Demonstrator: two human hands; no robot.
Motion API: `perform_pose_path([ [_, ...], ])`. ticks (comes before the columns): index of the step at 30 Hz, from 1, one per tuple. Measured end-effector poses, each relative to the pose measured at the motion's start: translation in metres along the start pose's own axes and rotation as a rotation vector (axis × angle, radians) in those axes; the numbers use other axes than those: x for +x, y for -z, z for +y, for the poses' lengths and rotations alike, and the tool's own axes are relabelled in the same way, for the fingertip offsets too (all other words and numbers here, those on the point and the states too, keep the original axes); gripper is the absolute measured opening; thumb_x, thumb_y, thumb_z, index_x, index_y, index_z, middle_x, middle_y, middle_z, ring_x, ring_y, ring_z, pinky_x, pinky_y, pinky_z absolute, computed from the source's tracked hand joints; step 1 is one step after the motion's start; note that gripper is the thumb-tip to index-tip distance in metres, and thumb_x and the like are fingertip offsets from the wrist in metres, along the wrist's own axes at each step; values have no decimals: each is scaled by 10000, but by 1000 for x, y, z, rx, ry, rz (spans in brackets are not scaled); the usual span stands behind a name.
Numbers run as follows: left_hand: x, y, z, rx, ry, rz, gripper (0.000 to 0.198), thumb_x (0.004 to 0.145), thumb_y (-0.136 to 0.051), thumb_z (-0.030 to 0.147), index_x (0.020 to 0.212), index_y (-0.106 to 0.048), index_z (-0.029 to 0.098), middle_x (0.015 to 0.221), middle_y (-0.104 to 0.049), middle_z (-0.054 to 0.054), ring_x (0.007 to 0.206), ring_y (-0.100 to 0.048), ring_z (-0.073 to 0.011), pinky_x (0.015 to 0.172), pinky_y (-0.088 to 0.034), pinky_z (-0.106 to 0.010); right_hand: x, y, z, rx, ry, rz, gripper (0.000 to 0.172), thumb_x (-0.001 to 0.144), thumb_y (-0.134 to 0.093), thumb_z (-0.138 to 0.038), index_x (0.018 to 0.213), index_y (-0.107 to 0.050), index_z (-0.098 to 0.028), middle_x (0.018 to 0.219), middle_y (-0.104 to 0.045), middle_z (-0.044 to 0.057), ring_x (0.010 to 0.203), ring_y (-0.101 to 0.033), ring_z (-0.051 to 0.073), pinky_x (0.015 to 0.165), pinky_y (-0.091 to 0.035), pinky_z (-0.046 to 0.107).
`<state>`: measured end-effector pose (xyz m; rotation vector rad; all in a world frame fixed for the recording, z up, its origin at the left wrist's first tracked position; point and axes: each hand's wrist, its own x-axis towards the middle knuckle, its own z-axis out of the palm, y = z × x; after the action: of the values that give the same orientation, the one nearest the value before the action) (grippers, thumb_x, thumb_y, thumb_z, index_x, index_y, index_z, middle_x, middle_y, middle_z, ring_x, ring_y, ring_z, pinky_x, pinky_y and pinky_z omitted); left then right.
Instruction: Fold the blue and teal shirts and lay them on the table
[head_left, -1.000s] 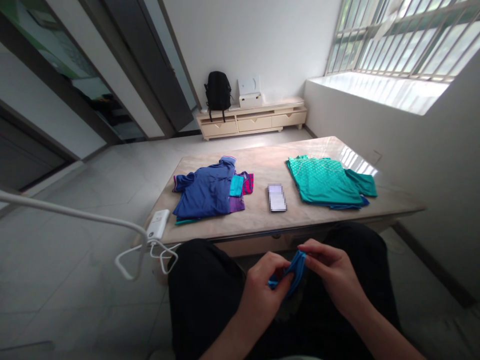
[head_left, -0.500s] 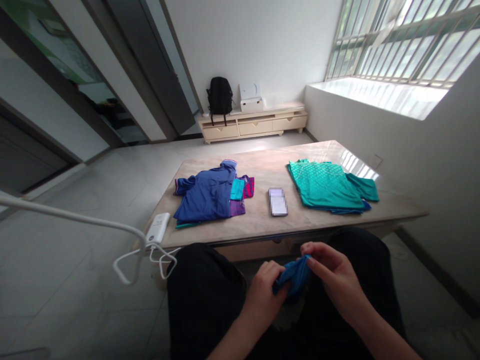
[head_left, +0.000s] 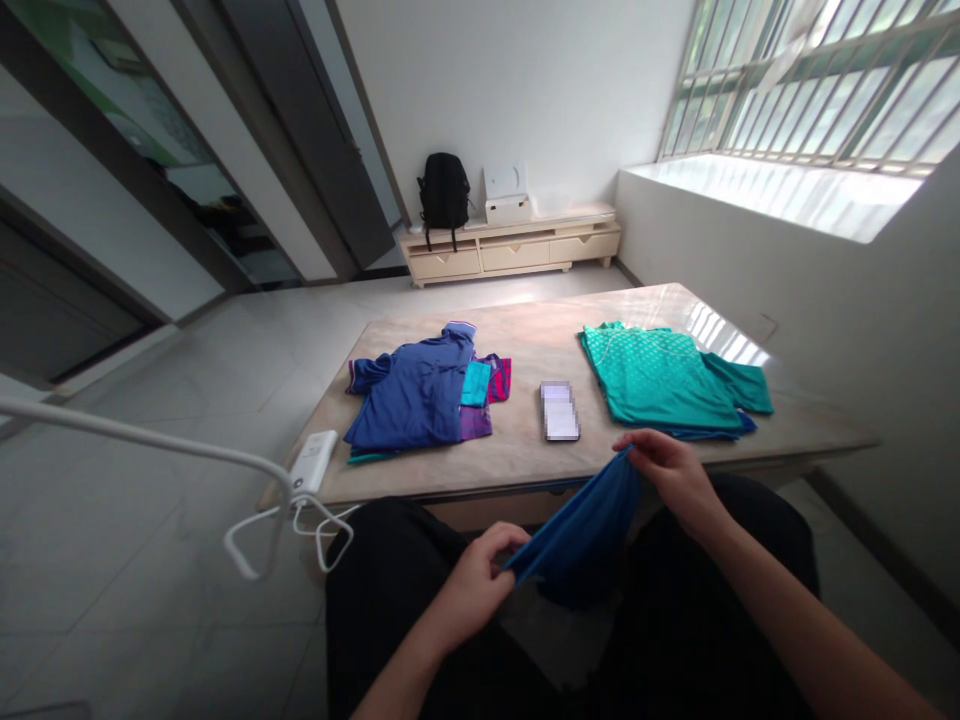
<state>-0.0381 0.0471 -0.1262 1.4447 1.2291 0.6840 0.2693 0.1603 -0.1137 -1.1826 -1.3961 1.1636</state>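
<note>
A piece of blue cloth (head_left: pixel 589 535), its kind of garment not clear, is stretched between my two hands above my lap. My left hand (head_left: pixel 480 575) pinches its lower left corner. Higher up, near the table's front edge, my right hand (head_left: pixel 671 475) grips the upper right corner. The rest of the cloth hangs down between my knees. Beyond my right hand lies a stack of folded green shirts (head_left: pixel 667 380), a bit of blue cloth showing beneath. A navy shirt (head_left: pixel 412 395) lies on other garments at the table's left.
A phone (head_left: pixel 559 411) lies on the marble-look table (head_left: pixel 525 330) between the piles. At the left edge rests a white power bank (head_left: pixel 313 462) with white cables (head_left: pixel 326 525). Behind, a low cabinet (head_left: pixel 517 255) bears a black backpack (head_left: pixel 444 192) and a white box (head_left: pixel 508 208).
My hands have moved apart, the right one up and to the right, the left one down and to the left. The bunched blue cloth has been drawn out between them.
</note>
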Motion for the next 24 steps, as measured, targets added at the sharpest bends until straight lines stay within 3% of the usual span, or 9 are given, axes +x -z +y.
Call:
perform_pose_path([
  [2,9,17,11,-129,39,-40,467,721,-526,60,1119,-740,176,1238,-677,-82,1037,-671,-243,685,-549,-258,28,-4,14,-25,-20,-100,455,784,-759,-655,890,-726,-214,1128,-796,129,1017,-729,322,857,-562,404],
  [5,31,37,22,-206,84,-100,565,702,-491,58,1210,-718,161,1077,-737,-60,797,-710,-188,700,-578,-293,69,-11,37,-65,-30,-254,502,744,-750,-705,818,-691,-212,1133,-798,146,1090,-721,364,910,-551,447],
  [10,71,45,8,-181,110,-159,473,709,-496,85,1085,-779,129,889,-766,-49,714,-707,-172,714,-572,-292,114,-20,70,-158,-17,-413,361,815,-720,-553,819,-704,-192,1197,-779,143,1056,-721,348,902,-538,443],
  [12,82,40,-4,-167,131,-156,472,689,-481,84,1042,-792,120,850,-768,-54,677,-685,-167,664,-564,-281,121,-23,81,-185,-17,-433,288,835,-695,-476,837,-713,-189,1217,-772,140,998,-727,322,863,-544,419],
  [16,96,29,-22,-143,185,-166,499,649,-462,84,1005,-808,134,892,-775,-51,723,-685,-177,654,-576,-276,126,-28,94,-206,-3,-399,178,855,-646,-356,840,-708,-190,1487,-608,128,910,-719,258,793,-544,373],
  [18,100,29,-25,-136,209,-176,495,645,-465,84,993,-813,139,898,-777,-46,737,-685,-179,667,-581,-280,126,-28,96,-202,1,-387,165,866,-629,-329,879,-726,-196,1447,-645,118,919,-715,257,806,-543,376],
  [21,104,34,-26,-136,230,-175,487,665,-473,83,1013,-809,139,901,-781,-42,732,-680,-172,696,-578,-286,127,-26,99,-199,-13,-376,203,893,-609,-317,985,-754,-208,1225,-770,103,945,-713,276,838,-541,398],
  [24,107,40,-27,-157,244,-137,504,694,-474,84,1075,-800,143,948,-786,-44,780,-690,-182,732,-582,-297,126,-23,100,-183,-25,-368,168,902,-606,-316,947,-731,-214,1264,-757,90,915,-718,264,812,-548,390],
])
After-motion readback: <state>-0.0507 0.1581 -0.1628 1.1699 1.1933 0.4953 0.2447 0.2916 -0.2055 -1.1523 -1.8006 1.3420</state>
